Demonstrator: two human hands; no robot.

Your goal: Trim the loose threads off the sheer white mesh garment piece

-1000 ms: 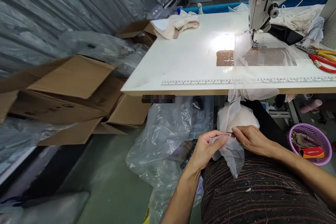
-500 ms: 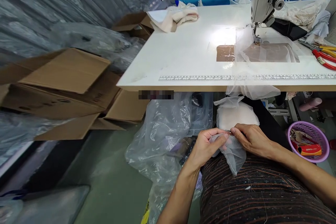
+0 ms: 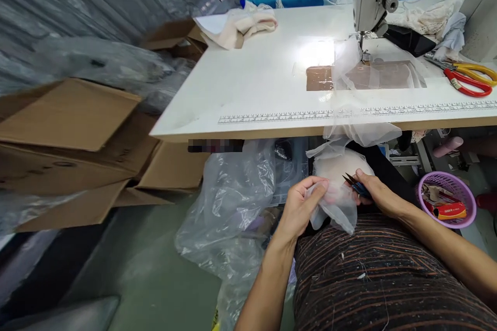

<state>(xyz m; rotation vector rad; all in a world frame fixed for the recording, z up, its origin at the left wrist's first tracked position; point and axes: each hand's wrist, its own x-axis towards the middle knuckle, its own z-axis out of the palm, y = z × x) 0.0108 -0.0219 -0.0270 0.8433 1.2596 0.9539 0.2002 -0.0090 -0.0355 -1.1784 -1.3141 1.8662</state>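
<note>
Ruler strip (image 3: 272,116): along the near edge of the white tabletop (image 3: 248,77), ahead of my left hand (image 3: 300,208) and my right hand (image 3: 376,191); I see fine tick marks with a row of figures, too small for me to read
Cardboard box (image 3: 77,161): well to the left of my left hand; dark print on its sides, too blurred for me to make out a word
Red-and-orange packet (image 3: 451,211): in the purple basket (image 3: 470,196), right of my right hand; pale lettering, too tiny to read
Red handles (image 3: 468,88): ahead and right of my right hand; a pale tag on them, its marks illegible to me
</note>
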